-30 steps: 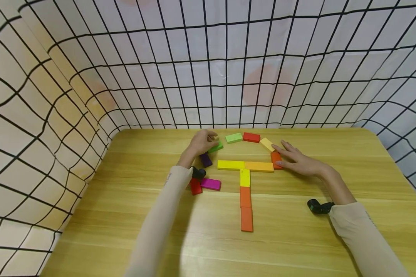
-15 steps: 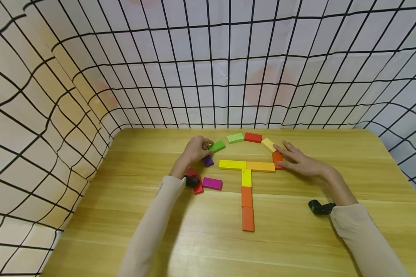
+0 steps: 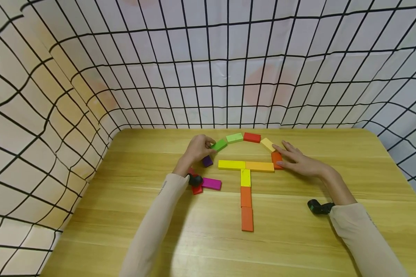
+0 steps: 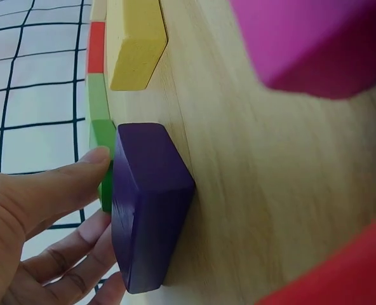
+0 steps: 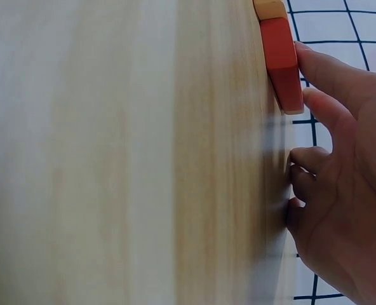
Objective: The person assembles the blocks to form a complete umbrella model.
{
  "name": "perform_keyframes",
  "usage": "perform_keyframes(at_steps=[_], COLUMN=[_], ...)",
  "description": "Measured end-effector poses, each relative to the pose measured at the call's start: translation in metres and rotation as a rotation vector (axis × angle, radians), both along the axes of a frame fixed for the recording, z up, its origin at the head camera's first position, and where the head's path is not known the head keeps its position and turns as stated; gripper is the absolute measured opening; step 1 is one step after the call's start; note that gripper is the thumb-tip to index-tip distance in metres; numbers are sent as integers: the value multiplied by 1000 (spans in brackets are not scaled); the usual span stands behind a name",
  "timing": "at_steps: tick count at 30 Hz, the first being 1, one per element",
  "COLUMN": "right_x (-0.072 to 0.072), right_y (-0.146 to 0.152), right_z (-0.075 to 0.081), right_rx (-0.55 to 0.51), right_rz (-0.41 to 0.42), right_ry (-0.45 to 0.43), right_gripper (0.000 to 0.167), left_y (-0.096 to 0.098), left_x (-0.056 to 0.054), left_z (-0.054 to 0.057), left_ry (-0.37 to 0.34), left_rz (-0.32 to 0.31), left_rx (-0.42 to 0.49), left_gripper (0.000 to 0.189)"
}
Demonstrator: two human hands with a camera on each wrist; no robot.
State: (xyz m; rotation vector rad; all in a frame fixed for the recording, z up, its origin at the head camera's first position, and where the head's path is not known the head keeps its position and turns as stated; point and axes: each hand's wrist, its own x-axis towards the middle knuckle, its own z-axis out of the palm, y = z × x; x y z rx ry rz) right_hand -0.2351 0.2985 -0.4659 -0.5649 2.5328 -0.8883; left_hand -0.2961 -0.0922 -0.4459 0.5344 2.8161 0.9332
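Note:
My left hand (image 3: 197, 149) pinches the left end of a green block (image 3: 220, 145), thumb on the near side. The block's right end meets a light green block (image 3: 234, 137). Nearer to me lies a dark purple block (image 4: 153, 171), large in the left wrist view. My right hand (image 3: 299, 161), fingers spread, lies at an orange-red block (image 3: 276, 160) at the right end of the arc; in the right wrist view its fingertips are right at that block's side. A red block (image 3: 252, 137) and a pale yellow block (image 3: 267, 144) stand between in the arc.
Under the arc, a yellow block (image 3: 231, 164) and an orange block (image 3: 259, 166) form a row, with a stem of a yellow block (image 3: 245, 177) and two orange-red blocks (image 3: 246, 196) below. A magenta block (image 3: 212, 184) and red blocks (image 3: 197, 190) lie by my left wrist. Netting (image 3: 225, 77) encloses the table.
My left hand has drawn back from over the green block, gripped its left end and slid it right against the light green block. My right hand has stayed in place.

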Motion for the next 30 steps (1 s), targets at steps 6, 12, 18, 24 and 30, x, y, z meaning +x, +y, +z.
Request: perform_keyframes(at_steps=[6, 12, 18, 24, 30], right_x=[0, 1, 1, 1, 0], right_y=[0, -1, -1, -1, 0], right_z=[0, 1, 1, 0, -1], right_rx=[4, 2, 7, 6, 6], right_rz=[-1, -5, -8, -6, -5], right_ry=[3, 1, 0, 5, 4], right_gripper=[71, 71, 71, 71, 71], left_y=[3, 5, 6, 6, 7], left_x=[-3, -3, -3, -3, -1], left_z=[1, 0, 0, 1, 2], left_ry=[29, 38, 49, 44, 40], left_rz=[2, 9, 10, 12, 15], left_rx=[-34, -49, -62, -72, -89], left_gripper=[34, 35, 34, 34, 35])
